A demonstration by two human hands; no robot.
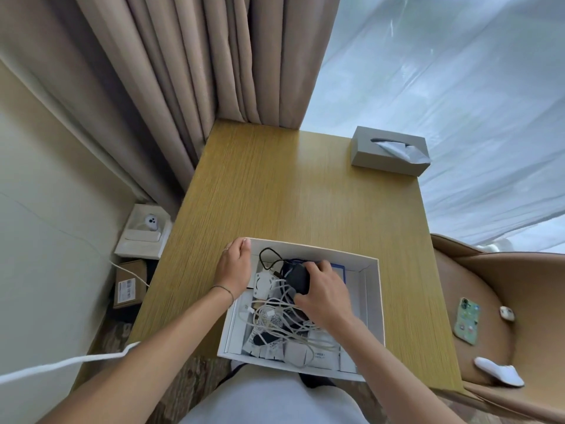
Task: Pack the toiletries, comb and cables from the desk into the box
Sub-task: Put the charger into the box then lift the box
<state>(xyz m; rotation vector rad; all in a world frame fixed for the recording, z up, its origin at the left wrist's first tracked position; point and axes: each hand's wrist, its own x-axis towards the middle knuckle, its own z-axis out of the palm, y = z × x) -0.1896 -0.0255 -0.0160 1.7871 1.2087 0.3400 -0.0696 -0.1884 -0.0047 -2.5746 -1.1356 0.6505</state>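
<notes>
Pressing a black charger (pixel 298 278) into the box (pixel 371 304) at lower centre, my right hand (pixel 324 290) clamps it while my left hand (pixel 234 266) curls over the box's left wall.

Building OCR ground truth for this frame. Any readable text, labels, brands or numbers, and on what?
No text can be read.
Sachets in the white box: dark print, too blurred.
Pale packet at the box's near edge: small characters, too small.
Cardboard box on the floor, left of the desk: white shipping label with barcode, unreadable.
Tissue box, phone case: no lettering seen.
</notes>
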